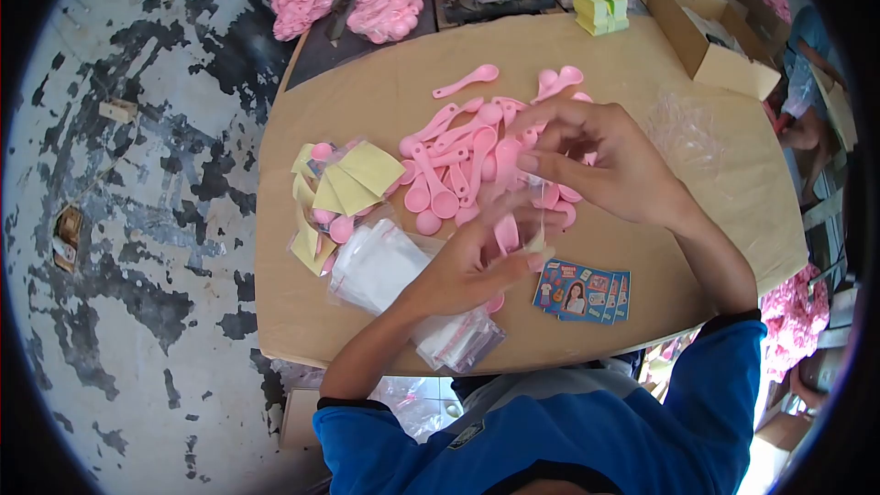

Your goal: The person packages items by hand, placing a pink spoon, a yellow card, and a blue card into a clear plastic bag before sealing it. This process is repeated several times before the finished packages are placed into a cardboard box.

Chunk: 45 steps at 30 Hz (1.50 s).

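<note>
My left hand point(481, 261) is closed on a clear plastic bag point(536, 236), with a pink measuring spoon point(505, 234) showing between its fingers; motion smears the fingertips. Just above and to the right, my right hand point(610, 163) has its fingers curled toward the thumb, over the spoon pile. Whatever its blurred fingertips hold, I cannot tell. Loose pink spoons point(440, 188) lie heaped behind both hands. Below them is a small fanned stack of blue printed cards point(582, 291). Under my left forearm sits a pile of clear plastic bags point(380, 261).
Packed spoons with yellow cards point(357, 176) lie left on the brown-paper-covered table point(302, 142). Yellow card bundles point(600, 11) and an open cardboard box point(720, 46) stand at the back. Bagged pink spoons point(387, 5) sit behind. Another person point(808, 64) is at far right.
</note>
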Available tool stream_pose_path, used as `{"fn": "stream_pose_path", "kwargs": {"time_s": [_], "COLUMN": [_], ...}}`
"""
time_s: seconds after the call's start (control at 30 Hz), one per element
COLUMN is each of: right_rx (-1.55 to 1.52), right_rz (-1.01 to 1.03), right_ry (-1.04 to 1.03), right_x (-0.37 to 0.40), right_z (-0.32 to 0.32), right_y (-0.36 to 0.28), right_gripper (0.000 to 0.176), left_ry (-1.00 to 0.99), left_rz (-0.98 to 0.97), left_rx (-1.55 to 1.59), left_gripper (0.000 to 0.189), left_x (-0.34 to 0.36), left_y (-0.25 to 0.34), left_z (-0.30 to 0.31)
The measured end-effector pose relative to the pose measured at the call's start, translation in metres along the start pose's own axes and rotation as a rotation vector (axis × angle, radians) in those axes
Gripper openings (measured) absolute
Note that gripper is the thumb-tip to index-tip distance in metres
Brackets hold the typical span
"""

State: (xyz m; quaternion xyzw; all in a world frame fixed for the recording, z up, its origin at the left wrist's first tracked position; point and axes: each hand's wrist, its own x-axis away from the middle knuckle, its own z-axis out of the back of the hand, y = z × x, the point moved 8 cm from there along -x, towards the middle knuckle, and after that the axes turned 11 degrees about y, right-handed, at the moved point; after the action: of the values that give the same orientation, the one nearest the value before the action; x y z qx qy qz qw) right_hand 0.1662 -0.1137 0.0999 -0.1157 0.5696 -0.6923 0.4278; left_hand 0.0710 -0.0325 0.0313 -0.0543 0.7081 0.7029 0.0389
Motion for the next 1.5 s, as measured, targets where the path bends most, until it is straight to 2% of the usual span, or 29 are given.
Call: {"fn": "stream_pose_path", "kwargs": {"time_s": [0.1, 0.2, 0.3, 0.4, 0.5, 0.8, 0.9, 1.0, 1.07, 1.13, 1.23, 1.33, 1.37, 1.4, 1.43, 1.5], "right_rx": [-0.012, 0.295, 0.689, 0.690, 0.735, 0.869, 0.860, 0.762, 0.614, 0.402, 0.058, -0.598, -0.577, 0.259, 1.089, 0.648], "right_rz": [-0.014, 0.089, 0.670, 0.727, 0.763, 0.665, 0.647, 0.577, 0.432, 0.295, 0.172, 0.108, -0.104, -0.001, 0.118, 0.040], "right_ry": [0.028, 0.135, 0.365, 0.261, 0.240, 0.031, -0.003, 0.038, 0.177, 0.267, 0.159, -0.345, -0.253, -0.069, 0.130, 0.377], "right_x": [-0.001, -0.005, 0.007, 0.016, 0.014, 0.015, 0.015, 0.010, 0.001, -0.004, 0.009, 0.034, 0.044, 0.048, 0.045, 0.036], "right_z": [-0.007, 0.003, 0.001, -0.023, -0.033, -0.044, -0.044, -0.038, -0.011, 0.027, 0.086, 0.106, 0.125, 0.135, 0.146, 0.172], "right_y": [0.016, 0.006, -0.025, -0.029, -0.015, 0.004, 0.010, 0.009, 0.002, -0.017, -0.033, 0.015, 0.075, 0.113, 0.116, 0.100], "right_gripper": [0.014, 0.012, 0.017, 0.021, 0.020, 0.022, 0.020, 0.015, 0.010, 0.015, 0.019, 0.021, 0.018, 0.014, 0.013, 0.016], "left_ry": [0.134, 0.235, 0.264, 0.282, 0.268, 0.111, 0.130, 0.149, 0.147, 0.143, 0.236, 0.274, 0.286, 0.282, 0.306, 0.356], "left_rz": [0.067, 0.115, 0.130, 0.038, 0.068, 0.081, 0.078, -0.045, -0.084, -0.006, 0.202, 0.167, 0.160, 0.170, 0.140, 0.106], "left_rx": [0.125, 0.241, 0.277, 0.069, 0.129, -0.323, -0.322, -0.392, -0.335, -0.027, 0.215, 0.203, 0.211, 0.265, 0.243, 0.180], "left_gripper": [0.038, 0.033, 0.034, 0.034, 0.032, 0.025, 0.014, 0.020, 0.025, 0.033, 0.030, 0.031, 0.032, 0.031, 0.031, 0.030], "left_x": [-0.004, -0.009, -0.006, -0.007, -0.005, -0.006, -0.004, -0.004, -0.003, -0.005, -0.006, -0.012, -0.014, -0.014, -0.017, -0.017], "left_y": [-0.016, -0.030, -0.026, -0.019, -0.016, -0.040, -0.035, -0.029, -0.028, -0.023, -0.032, -0.037, -0.037, -0.033, -0.035, -0.043], "left_z": [0.014, 0.033, 0.032, 0.032, 0.020, 0.026, 0.019, 0.018, 0.018, 0.007, 0.014, 0.030, 0.033, 0.032, 0.034, 0.042]}}
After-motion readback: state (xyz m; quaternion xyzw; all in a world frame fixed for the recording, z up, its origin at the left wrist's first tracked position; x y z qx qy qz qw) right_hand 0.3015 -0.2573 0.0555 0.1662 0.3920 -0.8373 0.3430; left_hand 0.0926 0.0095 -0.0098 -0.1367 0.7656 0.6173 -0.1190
